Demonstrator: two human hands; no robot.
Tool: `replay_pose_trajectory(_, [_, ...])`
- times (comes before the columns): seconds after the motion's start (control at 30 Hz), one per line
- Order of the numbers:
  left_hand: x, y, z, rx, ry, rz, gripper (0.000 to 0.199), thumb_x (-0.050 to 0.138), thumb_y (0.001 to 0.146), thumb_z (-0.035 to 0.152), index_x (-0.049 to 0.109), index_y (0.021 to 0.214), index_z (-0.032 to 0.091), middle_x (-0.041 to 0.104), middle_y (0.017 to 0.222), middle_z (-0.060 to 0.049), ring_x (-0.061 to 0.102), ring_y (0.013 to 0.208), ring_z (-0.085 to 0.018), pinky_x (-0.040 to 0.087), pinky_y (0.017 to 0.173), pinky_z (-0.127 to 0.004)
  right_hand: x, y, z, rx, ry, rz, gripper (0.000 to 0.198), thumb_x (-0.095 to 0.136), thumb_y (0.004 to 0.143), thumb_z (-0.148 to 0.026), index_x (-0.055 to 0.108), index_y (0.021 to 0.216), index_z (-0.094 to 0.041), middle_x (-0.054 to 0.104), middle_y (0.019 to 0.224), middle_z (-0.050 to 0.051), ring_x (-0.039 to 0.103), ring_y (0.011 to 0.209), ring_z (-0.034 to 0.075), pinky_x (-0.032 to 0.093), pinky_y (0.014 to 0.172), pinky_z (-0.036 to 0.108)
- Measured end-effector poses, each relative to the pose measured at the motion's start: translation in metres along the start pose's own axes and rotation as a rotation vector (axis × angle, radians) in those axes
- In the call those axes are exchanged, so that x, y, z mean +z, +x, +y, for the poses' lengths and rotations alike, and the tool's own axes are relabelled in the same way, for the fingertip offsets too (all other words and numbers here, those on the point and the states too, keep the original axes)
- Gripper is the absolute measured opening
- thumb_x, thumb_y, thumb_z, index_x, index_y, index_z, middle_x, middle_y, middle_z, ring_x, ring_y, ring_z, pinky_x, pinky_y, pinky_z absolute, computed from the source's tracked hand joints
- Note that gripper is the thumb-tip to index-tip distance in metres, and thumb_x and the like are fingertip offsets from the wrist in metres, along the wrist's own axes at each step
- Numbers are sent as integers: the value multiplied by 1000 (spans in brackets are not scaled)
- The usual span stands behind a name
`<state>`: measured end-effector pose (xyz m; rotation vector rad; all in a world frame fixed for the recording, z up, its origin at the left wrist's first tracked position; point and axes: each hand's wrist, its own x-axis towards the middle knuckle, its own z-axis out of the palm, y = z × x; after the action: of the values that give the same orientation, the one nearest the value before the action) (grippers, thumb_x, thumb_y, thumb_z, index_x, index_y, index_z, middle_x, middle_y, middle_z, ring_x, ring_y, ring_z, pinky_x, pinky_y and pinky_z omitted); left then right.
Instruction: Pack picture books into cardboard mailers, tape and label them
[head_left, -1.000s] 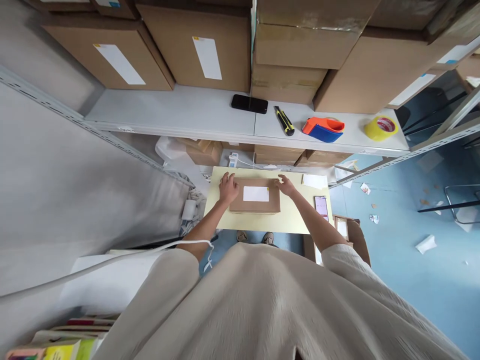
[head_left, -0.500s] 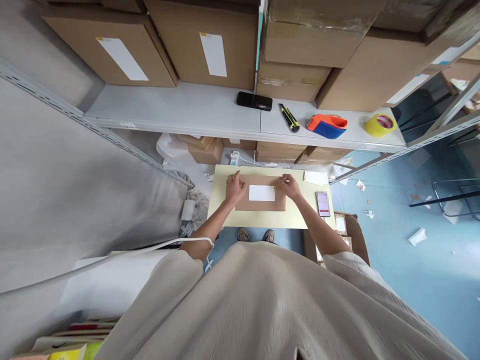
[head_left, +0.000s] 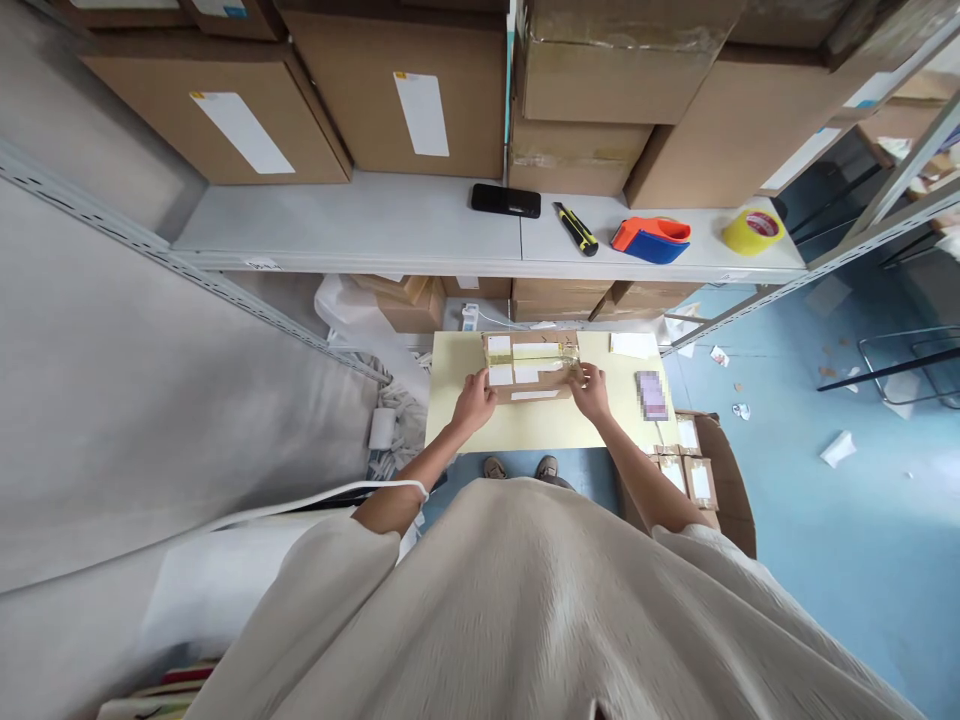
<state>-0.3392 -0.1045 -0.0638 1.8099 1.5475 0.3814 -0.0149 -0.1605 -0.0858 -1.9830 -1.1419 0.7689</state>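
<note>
Between my hands a cardboard box (head_left: 536,376) stands at the back of the pale yellow table (head_left: 517,432). White labels and shiny tape cover the face now in view. My left hand (head_left: 474,400) grips the box at its left end, fingers closed against the side. At the right end my right hand (head_left: 591,390) pinches the corner, where the tape glints. To the right of that hand lie a phone (head_left: 652,396) with a lit, blurred screen and a white paper slip (head_left: 632,345).
A grey shelf (head_left: 360,220) above the table bears large cartons (head_left: 450,95), a black phone (head_left: 506,200), a utility knife (head_left: 576,229), an orange-blue tape dispenser (head_left: 651,239) and a yellow tape roll (head_left: 751,231). An open carton (head_left: 731,480) with small boxes stands right. A white cable (head_left: 300,497) crosses my left arm.
The box has been turned over in my hands: its single-label face is gone from view and a taped face with several labels shows. Both hands have moved slightly toward me.
</note>
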Motion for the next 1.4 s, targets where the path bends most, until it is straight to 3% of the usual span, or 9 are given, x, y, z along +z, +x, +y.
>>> replay_pose_trajectory(0.13, [-10,1,2,65,236,0,47,57,108,27,65,153,18,69,137,-23,70,130,-40,57,113,-54,-2,-5,8,-16,-92,-3,62,60,101,-56,60,151,-20,63,142,22,74,114,34,65,105,56])
replay_pose_trajectory(0.23, [-11,10,13,214,337,25,45,53,109,29,69,149,16,66,149,-26,58,150,-45,47,126,-61,-3,-1,2,-116,-224,-20,65,54,105,-54,57,160,-18,59,155,27,70,131,40,61,112,61])
replay_pose_trajectory(0.4, [12,24,20,489,312,-86,75,47,113,47,41,180,15,32,190,-20,21,180,-39,19,146,-60,9,-6,-15,-299,-576,-118,75,43,114,-55,41,181,-22,32,189,22,37,170,46,39,133,70])
replay_pose_trajectory(0.53, [30,26,9,479,350,-138,87,42,114,55,29,184,6,20,194,-22,13,182,-39,7,148,-60,19,-16,-16,-383,-758,-237,85,37,116,-62,19,189,-22,17,196,15,13,181,39,20,142,68])
replay_pose_trajectory(0.67, [36,25,4,469,400,-148,93,45,112,58,26,185,4,16,194,-23,10,183,-38,3,148,-59,20,-17,-13,-394,-840,-280,91,35,116,-67,12,190,-19,10,196,15,8,183,38,12,144,68])
replay_pose_trajectory(0.83, [35,27,11,428,413,-175,97,48,110,60,27,184,1,15,193,-25,9,183,-40,2,148,-60,22,-12,-15,-370,-837,-313,94,38,115,-71,16,189,-18,11,196,18,7,183,39,12,143,69])
replay_pose_trajectory(1.07, [25,24,28,364,204,-127,90,63,105,62,45,178,12,34,188,-25,22,179,-45,10,146,-65,13,-8,-20,-343,-554,-313,87,52,111,-74,39,183,-28,28,193,15,17,181,38,16,142,70])
replay_pose_trajectory(1.23, [26,31,58,310,197,-61,59,64,108,48,63,161,21,46,181,-24,33,173,-47,20,142,-72,-14,0,-8,-341,-428,-245,64,46,115,-58,59,170,-29,39,188,14,33,174,37,28,139,66])
replay_pose_trajectory(1.4, [49,38,103,447,232,-148,49,59,111,37,66,157,24,45,182,-18,37,171,-42,24,142,-64,-56,14,31,-139,-330,-83,55,48,113,-54,71,154,-25,57,173,20,50,159,42,39,131,69])
